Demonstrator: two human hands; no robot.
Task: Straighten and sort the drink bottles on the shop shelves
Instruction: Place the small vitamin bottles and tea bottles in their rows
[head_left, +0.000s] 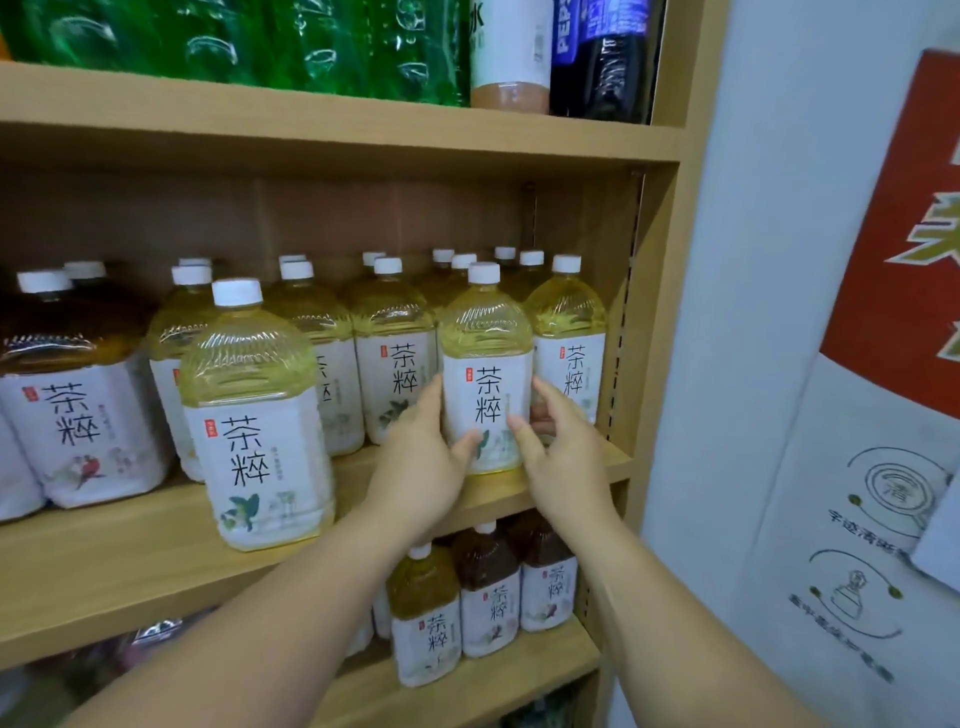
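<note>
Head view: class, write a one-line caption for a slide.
Left hand and right hand grip a pale yellow tea bottle on the middle shelf among matching bottles.

Operator: How is the pale tea bottle marked?
Guide: You see yellow-green liquid, a white cap, and a white label with black characters, a small red seal and a green leaf motif.
Operator: And the dark tea bottle?
Guide: You see brown liquid; its white label carries a red bird motif. Note the light wood-grain shelf, the green bottles above, and the red poster with yellow characters.
</note>
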